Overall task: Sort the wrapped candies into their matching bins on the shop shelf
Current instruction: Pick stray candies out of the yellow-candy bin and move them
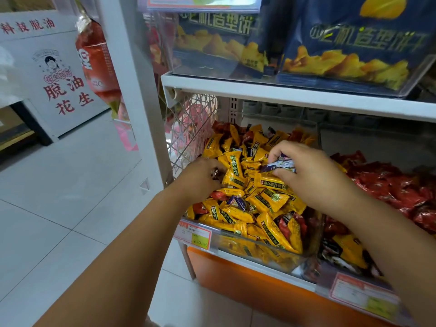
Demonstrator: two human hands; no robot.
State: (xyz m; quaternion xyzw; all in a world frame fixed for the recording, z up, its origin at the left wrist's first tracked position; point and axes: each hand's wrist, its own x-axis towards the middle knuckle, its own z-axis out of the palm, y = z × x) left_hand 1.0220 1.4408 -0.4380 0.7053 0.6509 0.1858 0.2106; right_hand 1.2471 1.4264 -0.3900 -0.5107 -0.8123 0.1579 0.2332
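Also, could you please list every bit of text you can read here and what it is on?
"科技脱油" and "脱油花生": white box.
"机造型饼干": blue bags.
"23.90": left price tag.
Too small or blurred to read: yellow candies, right price tag, red bag.
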